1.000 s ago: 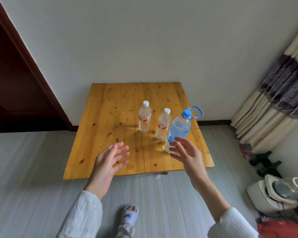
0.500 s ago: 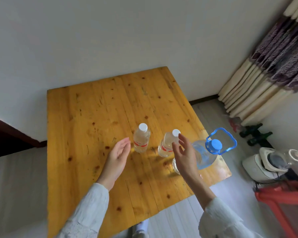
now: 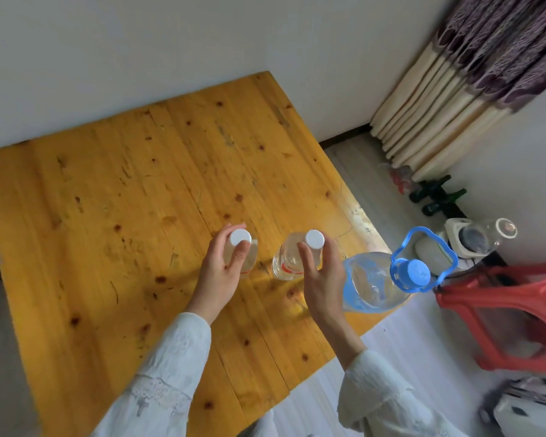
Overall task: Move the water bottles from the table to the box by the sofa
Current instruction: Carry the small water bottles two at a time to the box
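Three water bottles stand on the yellow wooden table (image 3: 108, 216) near its right edge. My left hand (image 3: 219, 275) wraps around the left small bottle (image 3: 240, 237), thumb in front just under its white cap. My right hand (image 3: 323, 279) grips the middle small bottle (image 3: 286, 263) around its neck, below the white cap. Both small bottles are clear with red labels and still rest on the table. The large clear bottle (image 3: 375, 283), with blue cap and blue carry handle, stands just right of my right hand, untouched. No box or sofa is in view.
A red plastic stool (image 3: 517, 310) stands on the floor right of the table. Behind it sit a white kettle-like appliance (image 3: 473, 241) and dark green bottles (image 3: 438, 197) by the curtain (image 3: 454, 89). A white wall runs behind the table.
The view has moved closer over the table. Both hands reached forward and closed around the two small bottles, left on the left one, right on the middle one.
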`<action>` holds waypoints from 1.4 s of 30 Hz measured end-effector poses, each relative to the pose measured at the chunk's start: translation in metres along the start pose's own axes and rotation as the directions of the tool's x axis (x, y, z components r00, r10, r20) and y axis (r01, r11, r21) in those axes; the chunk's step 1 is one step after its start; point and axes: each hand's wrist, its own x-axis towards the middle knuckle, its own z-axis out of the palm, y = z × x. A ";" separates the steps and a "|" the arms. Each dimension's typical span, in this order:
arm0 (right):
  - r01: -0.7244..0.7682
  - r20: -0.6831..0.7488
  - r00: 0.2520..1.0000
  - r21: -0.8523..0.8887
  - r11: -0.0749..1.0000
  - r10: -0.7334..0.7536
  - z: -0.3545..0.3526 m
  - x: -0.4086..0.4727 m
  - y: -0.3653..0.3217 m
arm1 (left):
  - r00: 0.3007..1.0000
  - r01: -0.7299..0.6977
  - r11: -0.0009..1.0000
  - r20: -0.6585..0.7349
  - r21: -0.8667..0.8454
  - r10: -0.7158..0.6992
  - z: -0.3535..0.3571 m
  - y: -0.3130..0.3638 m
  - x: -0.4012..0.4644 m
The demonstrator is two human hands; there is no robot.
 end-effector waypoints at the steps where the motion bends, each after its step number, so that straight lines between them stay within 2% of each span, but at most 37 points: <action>1: -0.001 0.013 1.000 0.013 1.000 0.001 0.000 0.002 0.001 | 1.000 -0.009 1.000 0.008 0.007 0.009 0.000 0.000 0.000; 3: 0.006 0.051 0.999 0.042 0.999 -0.008 0.000 0.004 0.000 | 0.999 -0.053 0.998 0.014 0.037 0.052 0.000 -0.002 0.000; 9: 0.048 0.111 0.993 0.030 0.998 -0.051 -0.002 -0.011 0.002 | 0.985 -0.129 0.970 -0.083 0.207 0.149 0.000 -0.004 -0.004; 12: 0.057 0.177 0.982 0.007 0.998 -0.058 -0.015 -0.025 0.006 | 0.979 -0.139 0.964 -0.114 0.225 0.167 0.004 0.001 -0.018; 15: 0.098 0.245 0.965 0.004 0.995 -0.096 -0.034 -0.046 0.008 | 0.980 -0.148 0.963 -0.096 0.225 0.173 0.009 0.010 -0.038; 21: 0.229 0.211 0.948 0.068 0.971 -0.239 -0.091 -0.093 0.001 | 0.961 -0.268 0.937 -0.004 0.222 0.275 0.030 0.051 -0.087; 26: 0.266 0.083 0.956 0.148 0.953 -0.280 -0.172 -0.139 0.002 | 0.913 -0.408 0.894 0.065 0.186 0.404 0.070 0.088 -0.147; 29: 0.320 -0.059 0.947 0.116 0.940 -0.315 -0.230 -0.175 0.009 | 0.868 -0.494 0.858 0.139 0.141 0.477 0.110 0.112 -0.193; 33: 0.309 -0.242 0.929 0.086 0.947 -0.281 -0.314 -0.231 0.029 | 0.815 -0.546 0.837 0.245 0.027 0.525 0.174 0.137 -0.259; 37: 0.281 -0.414 0.879 0.045 0.959 -0.238 -0.401 -0.298 0.059 | 0.737 -0.578 0.812 0.375 -0.079 0.562 0.253 0.152 -0.333; 42: 0.202 -0.640 0.752 -0.007 0.979 -0.159 -0.502 -0.379 0.100 | 0.567 -0.579 0.777 0.561 -0.249 0.603 0.355 0.164 -0.427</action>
